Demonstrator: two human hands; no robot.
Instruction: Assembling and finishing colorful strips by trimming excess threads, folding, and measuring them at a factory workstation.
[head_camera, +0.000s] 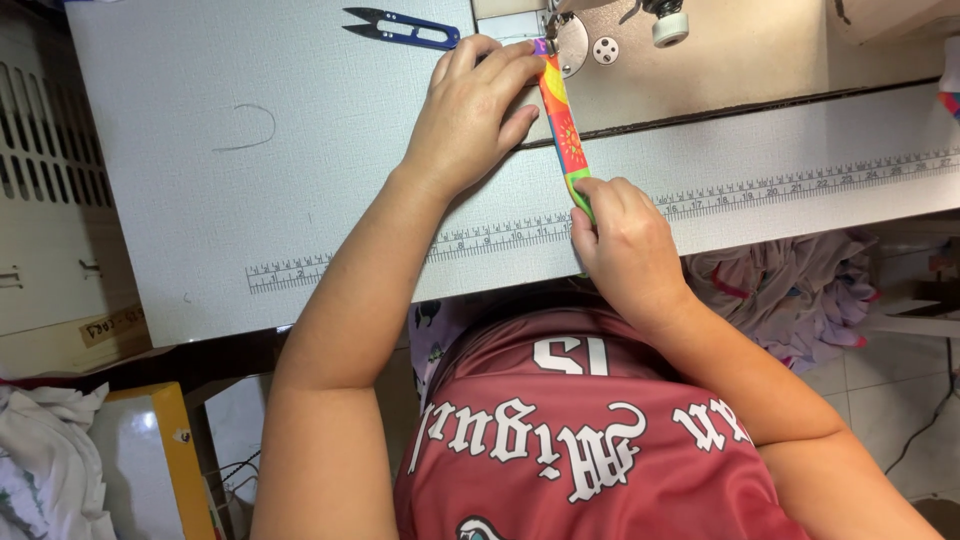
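Note:
A narrow, brightly coloured fabric strip (563, 125) runs from the sewing machine's presser foot (551, 28) toward me across the white table (220, 200). My left hand (470, 115) lies flat beside the strip near the needle, fingertips touching its far end. My right hand (625, 250) pinches the strip's near green end at the table's front edge. The needle itself is hard to make out.
Blue thread snips (400, 28) lie on the table left of the machine. A printed ruler strip (800, 185) runs along the table's front. A heap of fabric (790, 285) sits below on the right, a white cabinet (45, 200) at the left.

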